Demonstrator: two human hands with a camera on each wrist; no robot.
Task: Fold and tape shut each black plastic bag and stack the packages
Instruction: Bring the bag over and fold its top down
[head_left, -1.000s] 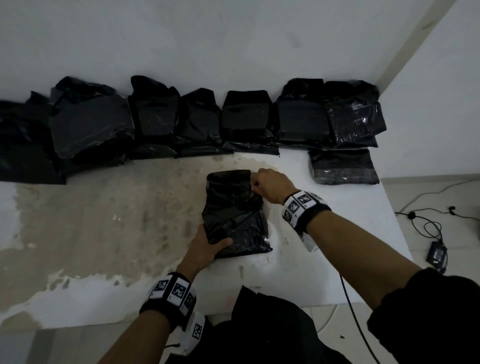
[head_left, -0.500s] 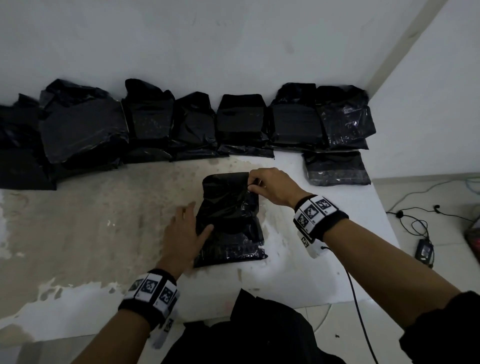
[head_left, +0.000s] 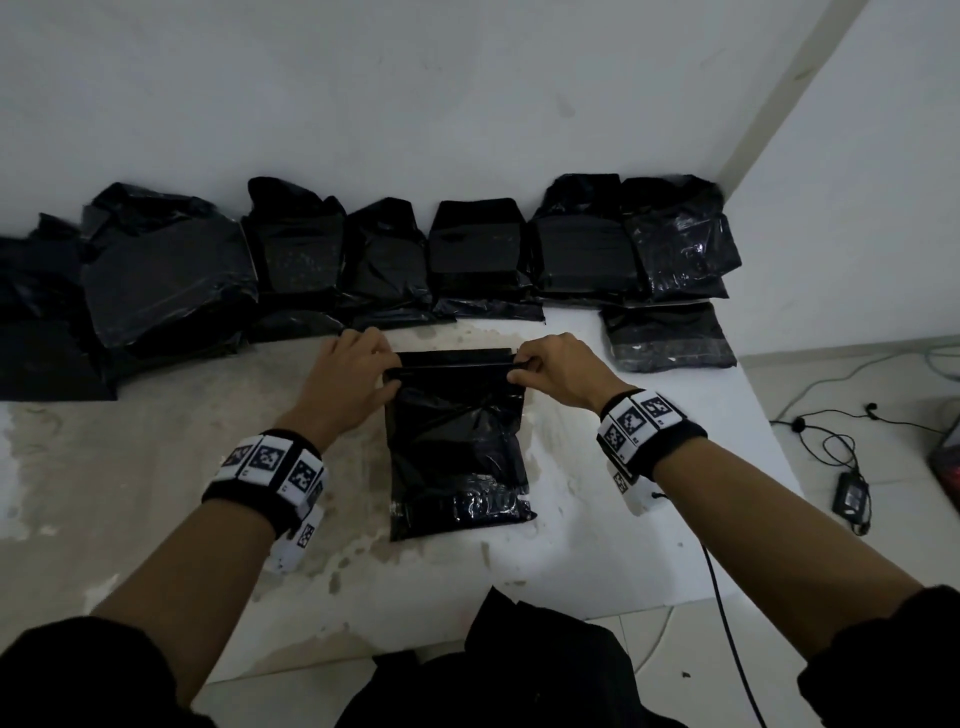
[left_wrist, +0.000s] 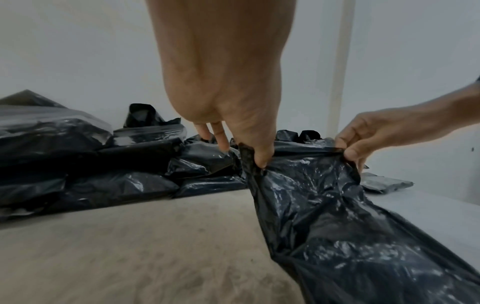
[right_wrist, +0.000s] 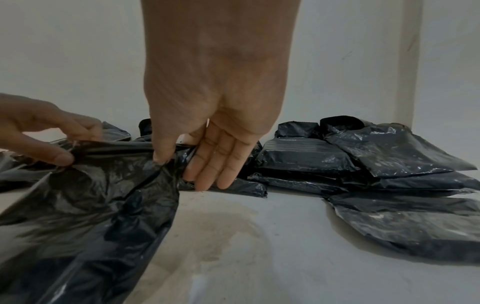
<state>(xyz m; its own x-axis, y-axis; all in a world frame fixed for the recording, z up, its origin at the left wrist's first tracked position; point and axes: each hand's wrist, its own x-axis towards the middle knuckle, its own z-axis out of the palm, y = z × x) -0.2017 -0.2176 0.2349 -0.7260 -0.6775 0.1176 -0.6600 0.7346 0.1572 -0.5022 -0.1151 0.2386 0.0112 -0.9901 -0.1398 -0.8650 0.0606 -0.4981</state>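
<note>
The table (head_left: 649, 561), white with a worn tan patch, carries the scene; every place below is given relative to the black plastic bag (head_left: 457, 447) lying flat at its middle. Beyond the bag, against the wall, runs the row of finished packages (head_left: 478, 254), and beyond it to the right a single flat package (head_left: 670, 338) lies apart from that row. The change concerns your left hand (head_left: 348, 384): half a second ago it pressed flat on the bag's left side; it now sits at the bag's far left corner, thumb and fingertips pinching the open edge. Your right hand (head_left: 558, 371) remains at the far right corner, thumb and forefinger pinching the same edge, the other fingers extended and pressed together. Between the two pinches the mouth of the bag is drawn taut into a straight band. The bag thus appears ready for the fold toward you; no tape shows in any view.
</note>
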